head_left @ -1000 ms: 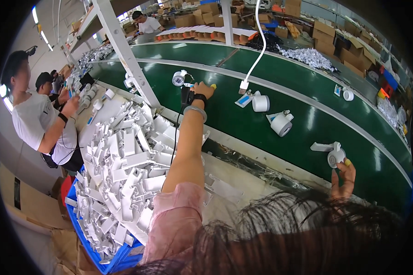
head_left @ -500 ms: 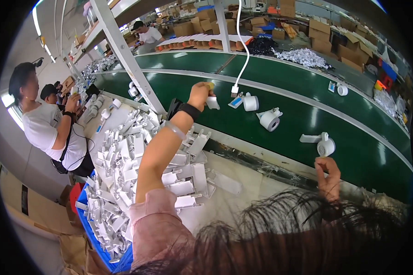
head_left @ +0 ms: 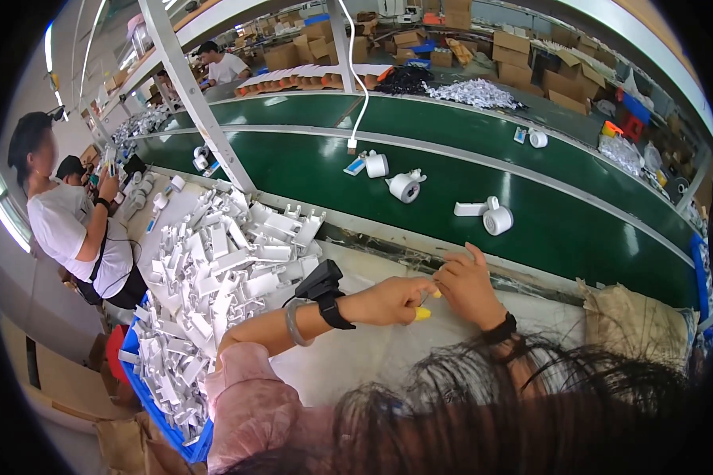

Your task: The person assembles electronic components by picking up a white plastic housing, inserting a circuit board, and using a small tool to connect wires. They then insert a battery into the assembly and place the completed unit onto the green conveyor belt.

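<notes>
Both hands (head_left: 432, 293) pinching yellow piece (head_left: 422, 313) — between fingertips

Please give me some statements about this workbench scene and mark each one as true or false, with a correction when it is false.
1. Both hands meet at the near bench edge, the left hand beside the right hand. True.
2. The left hand holds a small yellow piece. True.
3. The conveyor belt is red. False: it is green.
4. The pile of white parts lies to the person's right. False: it lies to the left, spilling over a blue bin.
5. White rolls lie on the belt. True.
6. The left wrist is bare. False: it wears a black device.
</notes>
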{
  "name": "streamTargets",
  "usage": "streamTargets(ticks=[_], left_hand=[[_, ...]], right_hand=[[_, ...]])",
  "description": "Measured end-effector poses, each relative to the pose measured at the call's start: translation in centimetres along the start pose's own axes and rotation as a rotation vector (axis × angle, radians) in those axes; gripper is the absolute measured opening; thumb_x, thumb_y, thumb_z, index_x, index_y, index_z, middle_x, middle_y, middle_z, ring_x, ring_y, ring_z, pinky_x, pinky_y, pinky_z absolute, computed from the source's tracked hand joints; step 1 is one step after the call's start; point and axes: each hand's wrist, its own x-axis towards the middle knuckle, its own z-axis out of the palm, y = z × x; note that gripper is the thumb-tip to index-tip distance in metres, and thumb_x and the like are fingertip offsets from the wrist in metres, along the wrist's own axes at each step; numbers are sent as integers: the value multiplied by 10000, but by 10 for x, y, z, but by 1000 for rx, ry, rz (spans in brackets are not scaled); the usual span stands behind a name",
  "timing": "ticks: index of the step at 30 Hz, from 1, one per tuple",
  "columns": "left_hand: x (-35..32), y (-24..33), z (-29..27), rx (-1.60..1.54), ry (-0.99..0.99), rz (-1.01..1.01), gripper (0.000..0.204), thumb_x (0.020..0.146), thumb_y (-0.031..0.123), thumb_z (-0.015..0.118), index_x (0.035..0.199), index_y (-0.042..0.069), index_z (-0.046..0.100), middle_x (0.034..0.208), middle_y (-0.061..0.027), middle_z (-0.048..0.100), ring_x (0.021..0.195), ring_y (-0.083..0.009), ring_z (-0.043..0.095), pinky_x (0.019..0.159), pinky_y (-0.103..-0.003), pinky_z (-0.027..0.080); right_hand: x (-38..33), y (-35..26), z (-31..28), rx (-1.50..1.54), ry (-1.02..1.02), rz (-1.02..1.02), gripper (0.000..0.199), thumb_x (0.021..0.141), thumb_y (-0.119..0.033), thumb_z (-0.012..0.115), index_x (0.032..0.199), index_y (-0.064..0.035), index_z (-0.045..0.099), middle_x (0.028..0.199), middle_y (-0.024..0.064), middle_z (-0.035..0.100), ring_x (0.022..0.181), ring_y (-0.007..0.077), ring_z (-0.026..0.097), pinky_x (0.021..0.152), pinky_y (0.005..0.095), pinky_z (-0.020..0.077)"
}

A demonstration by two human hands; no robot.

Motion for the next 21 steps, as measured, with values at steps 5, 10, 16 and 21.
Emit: streamTargets(ticks=[5, 10, 16, 21], left_hand=[[-1, -27, 27, 454, 406, 254, 640, 779, 181, 736, 1316, 9, 433, 1008, -173, 595, 946, -320, 575, 828, -397, 490], [18, -57, 36, 446, 494, -94, 715, 808, 169, 725, 1383, -32, 350, 1156, -160, 585, 1058, -303, 575, 929, -380, 470], [48, -58, 23, -654, 284, -122, 466, 876, 110, 652, 1290, -5, 471, 1091, -74, 643, 948, -132, 629, 807, -273, 509], [51, -52, 35, -746, 510, -91, 343, 884, 83, 629, 1187, -1, 491, 895, -63, 630, 660, -123, 630, 567, -289, 540]], right_hand=[[1, 2, 1, 113, -58, 57, 96, 817, -178, 680, 875, -103, 693, 804, 52, 674, 810, 253, 628, 924, 418, 418], [3, 6, -5, 289, 81, 99, 106, 838, -181, 679, 867, -80, 695, 754, 75, 665, 731, 274, 612, 805, 402, 440], [8, 3, -15, 578, 162, 133, 115, 848, -132, 684, 931, -53, 696, 717, 86, 642, 619, 272, 584, 633, 353, 451], [1, 4, -6, 910, 160, 397, 177, 872, -29, 652, 1048, -15, 647, 810, 74, 644, 658, 160, 578, 675, 288, 471]])
